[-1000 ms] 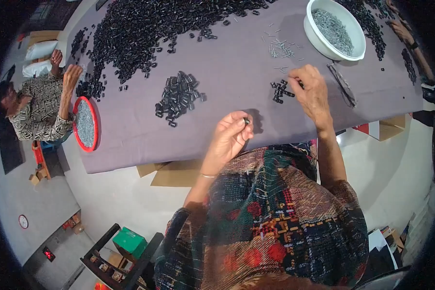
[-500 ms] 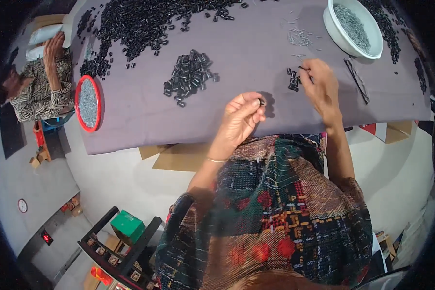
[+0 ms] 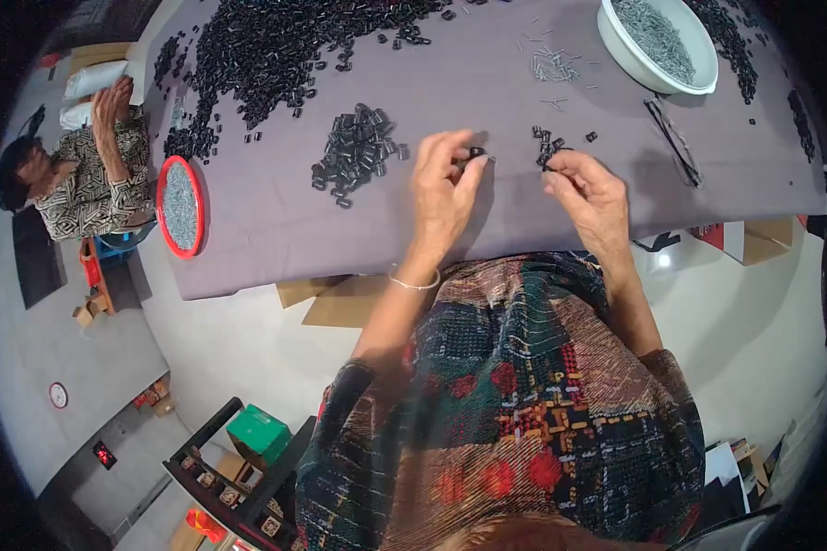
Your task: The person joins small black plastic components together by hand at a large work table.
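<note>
Black plastic clip (image 3: 476, 152) sits pinched in the left hand (image 3: 443, 188) fingertips above the grey-clothed table (image 3: 487, 83); the right hand (image 3: 590, 188), fingers curled together, touches a small clip cluster (image 3: 549, 145). Two bowls, one white (image 3: 657, 41), one red-rimmed (image 3: 181, 206), flank open cloth.

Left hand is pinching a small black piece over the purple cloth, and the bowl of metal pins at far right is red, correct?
Not quite: the bowl of metal pins is white, as the head view shows. The left hand does pinch a small black piece over the purple cloth.

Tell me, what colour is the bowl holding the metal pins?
White bowl, clearest in the head view.
</note>
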Demonstrator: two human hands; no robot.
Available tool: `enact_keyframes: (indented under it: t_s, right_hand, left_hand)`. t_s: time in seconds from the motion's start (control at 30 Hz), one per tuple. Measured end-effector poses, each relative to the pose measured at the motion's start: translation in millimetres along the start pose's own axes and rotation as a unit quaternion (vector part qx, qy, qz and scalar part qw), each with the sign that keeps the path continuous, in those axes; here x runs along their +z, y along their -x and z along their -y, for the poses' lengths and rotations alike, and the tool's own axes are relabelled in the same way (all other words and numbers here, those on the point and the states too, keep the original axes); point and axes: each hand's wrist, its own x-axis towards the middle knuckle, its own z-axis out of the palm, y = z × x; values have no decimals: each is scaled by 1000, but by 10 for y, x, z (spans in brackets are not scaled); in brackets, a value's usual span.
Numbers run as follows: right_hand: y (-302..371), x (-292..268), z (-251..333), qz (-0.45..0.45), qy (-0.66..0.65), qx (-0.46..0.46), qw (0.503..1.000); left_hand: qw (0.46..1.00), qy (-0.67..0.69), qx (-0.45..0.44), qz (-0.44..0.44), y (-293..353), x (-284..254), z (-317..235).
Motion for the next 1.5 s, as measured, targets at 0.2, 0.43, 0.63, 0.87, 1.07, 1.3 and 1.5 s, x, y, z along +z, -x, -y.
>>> enact_keyframes:
  t_s: [0.2, 0.43, 0.63, 0.87, 1.07, 1.3, 1.5]
  right_hand:
    - [76, 138, -85, 42, -100, 8, 994]
    - [170, 441, -90, 17, -5, -160, 987]
    - [122, 496, -113, -34, 172, -373, 911]
    - [-108, 401, -89, -63, 244, -334, 908]
    - [-297, 536, -179, -49, 481, -370, 793]
    - [-190, 471, -47, -35, 420, -401, 813]
    - [14, 386, 236, 99, 169, -187, 963]
  left_hand:
    - [987, 135, 42, -77, 310, -45, 105]
    - [747, 598, -265, 121, 475, -46, 45]
    - [687, 649, -319, 72, 529, -29, 33]
    - [746, 594, -296, 44, 511, -160, 106]
    - [749, 563, -349, -6, 469, -231, 72]
    - [769, 558, -312, 9, 461, -268, 92]
    - [791, 565, -233, 29, 476, -172, 178]
